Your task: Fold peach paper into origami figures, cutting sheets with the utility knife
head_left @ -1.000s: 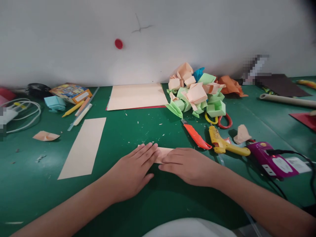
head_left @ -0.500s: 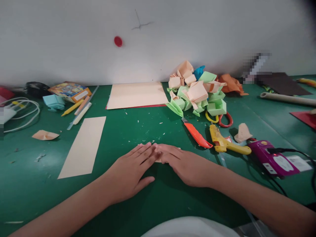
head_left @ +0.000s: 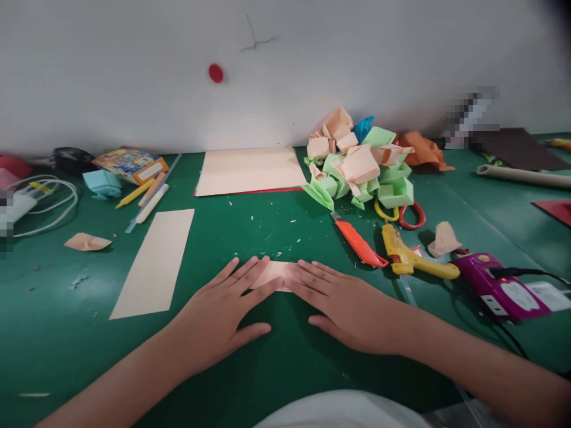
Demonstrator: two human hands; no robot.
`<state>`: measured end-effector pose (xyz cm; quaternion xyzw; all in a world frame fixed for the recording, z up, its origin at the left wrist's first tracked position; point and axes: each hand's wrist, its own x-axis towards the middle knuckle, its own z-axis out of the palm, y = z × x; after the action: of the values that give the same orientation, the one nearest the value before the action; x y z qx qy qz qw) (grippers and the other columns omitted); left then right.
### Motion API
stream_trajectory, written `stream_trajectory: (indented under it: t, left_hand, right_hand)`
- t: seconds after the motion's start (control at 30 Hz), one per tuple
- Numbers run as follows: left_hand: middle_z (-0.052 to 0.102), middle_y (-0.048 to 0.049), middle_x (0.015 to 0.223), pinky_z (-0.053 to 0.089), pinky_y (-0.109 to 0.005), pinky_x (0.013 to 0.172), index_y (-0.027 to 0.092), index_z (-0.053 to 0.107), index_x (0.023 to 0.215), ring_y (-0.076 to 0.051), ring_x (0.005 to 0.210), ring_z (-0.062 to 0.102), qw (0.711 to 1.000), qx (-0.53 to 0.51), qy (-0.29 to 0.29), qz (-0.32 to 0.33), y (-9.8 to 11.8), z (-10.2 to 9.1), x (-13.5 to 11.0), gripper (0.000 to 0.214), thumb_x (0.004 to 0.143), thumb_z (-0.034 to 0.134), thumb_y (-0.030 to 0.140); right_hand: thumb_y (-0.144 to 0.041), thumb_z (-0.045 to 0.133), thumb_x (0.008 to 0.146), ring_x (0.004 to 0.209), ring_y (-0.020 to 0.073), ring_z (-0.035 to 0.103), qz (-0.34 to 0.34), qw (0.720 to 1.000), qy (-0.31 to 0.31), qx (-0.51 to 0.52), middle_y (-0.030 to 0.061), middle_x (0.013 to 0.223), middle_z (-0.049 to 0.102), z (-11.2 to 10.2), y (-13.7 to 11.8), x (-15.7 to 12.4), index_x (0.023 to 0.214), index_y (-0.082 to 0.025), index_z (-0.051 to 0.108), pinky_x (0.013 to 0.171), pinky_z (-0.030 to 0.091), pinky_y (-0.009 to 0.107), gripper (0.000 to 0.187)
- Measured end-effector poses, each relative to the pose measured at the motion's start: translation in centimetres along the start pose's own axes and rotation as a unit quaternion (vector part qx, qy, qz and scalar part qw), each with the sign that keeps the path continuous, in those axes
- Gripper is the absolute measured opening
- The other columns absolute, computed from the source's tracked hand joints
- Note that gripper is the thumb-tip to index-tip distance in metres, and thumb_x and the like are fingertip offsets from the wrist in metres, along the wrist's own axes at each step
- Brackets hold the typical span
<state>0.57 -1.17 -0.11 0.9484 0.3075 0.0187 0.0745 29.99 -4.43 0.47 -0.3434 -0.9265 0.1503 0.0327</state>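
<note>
A small piece of peach paper (head_left: 275,273) lies flat on the green table, partly covered by my fingers. My left hand (head_left: 229,306) rests palm down on its left part, fingers spread and thumb out to the side. Over the right part lies my right hand (head_left: 343,303), also flat with the fingers stretched out. Between the two hands the middle of the paper shows. To the left is a longer peach paper strip (head_left: 154,264). An orange utility knife (head_left: 360,242) and a yellow glue gun (head_left: 408,255) lie to the right of the hands.
A stack of peach sheets (head_left: 252,172) lies against the wall. Beside it is a heap of folded paper pieces (head_left: 357,166), with scissors (head_left: 413,215) in front. A purple power box (head_left: 502,288) with cables stands at right. Pens (head_left: 151,204) and a box (head_left: 130,165) are at left.
My hands have moved apart from the middle of the paper, uncovering its centre. The right thumb now shows, stretched out. The view has shifted slightly.
</note>
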Motion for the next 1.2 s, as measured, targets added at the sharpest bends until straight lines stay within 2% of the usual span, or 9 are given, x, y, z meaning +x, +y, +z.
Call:
stream_trajectory:
  t: [0.3, 0.53, 0.63, 0.73, 0.8, 0.9, 1.0, 1.1, 1.2]
  left_hand:
    - [0.025, -0.0067, 0.167, 0.009, -0.059, 0.126, 0.037, 0.027, 0.160, -0.032, 0.152, 0.031, 1.000, 0.009, -0.009, 0.000, 0.4, -0.4, 0.2, 0.068, 0.099, 0.049, 0.060]
    - [0.025, -0.0059, 0.168, 0.008, -0.060, 0.126, 0.039, 0.026, 0.160, -0.032, 0.152, 0.031, 1.000, 0.008, -0.003, 0.003, 0.2, -0.4, 0.0, 0.068, 0.099, 0.049, 0.060]
    - [0.026, -0.0060, 0.167, 0.008, -0.061, 0.125, 0.040, 0.027, 0.159, -0.033, 0.152, 0.032, 1.000, 0.008, -0.005, 0.002, 0.3, -0.5, 0.0, 0.067, 0.099, 0.048, 0.061]
    - [0.027, -0.0064, 0.167, 0.009, -0.062, 0.125, 0.039, 0.028, 0.159, -0.033, 0.152, 0.031, 1.000, 0.005, -0.010, 0.001, 0.4, -0.6, -0.1, 0.067, 0.099, 0.048, 0.061]
    - [0.026, -0.0070, 0.167, 0.009, -0.064, 0.124, 0.038, 0.025, 0.160, -0.033, 0.153, 0.029, 1.000, 0.001, -0.019, 0.000, 0.4, -0.8, -0.1, 0.068, 0.100, 0.047, 0.061]
    - [0.029, -0.0077, 0.166, 0.008, -0.066, 0.124, 0.036, 0.023, 0.161, -0.033, 0.153, 0.027, 1.000, -0.009, -0.029, -0.004, 0.5, -0.9, -0.1, 0.069, 0.100, 0.047, 0.060]
    - [0.033, -0.0080, 0.165, 0.005, -0.066, 0.124, 0.033, 0.030, 0.159, -0.033, 0.154, 0.025, 0.999, -0.018, -0.034, -0.010, 0.5, -0.9, -0.1, 0.067, 0.100, 0.047, 0.060]
    - [0.028, -0.0084, 0.166, 0.004, -0.065, 0.125, 0.030, 0.035, 0.157, -0.033, 0.155, 0.021, 0.998, -0.023, -0.050, -0.015, 0.5, -0.8, 0.0, 0.066, 0.100, 0.046, 0.060]
    - [0.025, -0.0087, 0.167, 0.005, -0.064, 0.125, 0.030, 0.034, 0.157, -0.033, 0.155, 0.022, 0.999, -0.026, -0.037, -0.014, 0.5, -0.7, -0.1, 0.066, 0.100, 0.047, 0.060]
  right_hand:
    - [-0.035, 0.048, 0.104, 0.155, 0.0278, 0.021, 0.016, 0.999, 0.016, -0.025, 0.0149, 0.166, 0.027, 0.2, 0.2, -1.3, 0.160, -0.013, 0.029, 0.124, 0.030, 0.053, 0.063]
    - [-0.047, 0.053, 0.101, 0.154, 0.0297, 0.025, 0.008, 1.000, 0.017, -0.025, 0.0113, 0.165, 0.033, 0.0, 0.7, -1.5, 0.161, -0.024, 0.028, 0.123, 0.027, 0.060, 0.069]
    - [-0.048, 0.052, 0.102, 0.151, 0.0300, 0.032, 0.003, 0.999, 0.022, -0.023, 0.0112, 0.162, 0.039, -0.6, 0.7, -1.4, 0.157, -0.024, 0.037, 0.123, 0.026, 0.061, 0.062]
    - [-0.040, 0.047, 0.104, 0.149, 0.0316, 0.037, 0.002, 0.997, 0.063, -0.043, 0.0122, 0.155, 0.049, -1.3, 0.4, -0.2, 0.140, -0.020, 0.060, 0.123, 0.029, 0.061, 0.043]
    - [-0.034, 0.047, 0.104, 0.149, 0.0329, 0.036, -0.008, 0.994, 0.095, -0.056, 0.0124, 0.154, 0.051, -1.6, 0.1, 1.4, 0.130, -0.019, 0.067, 0.122, 0.031, 0.061, 0.036]
    - [-0.031, 0.049, 0.103, 0.152, 0.0364, 0.028, -0.031, 0.989, 0.117, -0.081, 0.0133, 0.159, 0.044, -1.7, -0.1, 3.9, 0.140, -0.017, 0.059, 0.119, 0.035, 0.062, 0.041]
    - [-0.034, 0.050, 0.103, 0.152, 0.0391, 0.026, -0.044, 0.990, 0.096, -0.092, 0.0122, 0.163, 0.038, -1.3, 0.0, 5.5, 0.143, -0.018, 0.057, 0.118, 0.036, 0.061, 0.044]
    - [-0.034, 0.048, 0.104, 0.150, 0.0387, 0.030, -0.032, 0.993, 0.078, -0.080, 0.0096, 0.163, 0.039, -0.7, 0.2, 5.5, 0.142, -0.018, 0.058, 0.116, 0.039, 0.059, 0.042]
    - [-0.036, 0.048, 0.104, 0.148, 0.0391, 0.033, -0.019, 0.994, 0.075, -0.071, 0.0099, 0.162, 0.040, -0.1, 0.3, 4.7, 0.146, -0.019, 0.054, 0.114, 0.041, 0.060, 0.046]
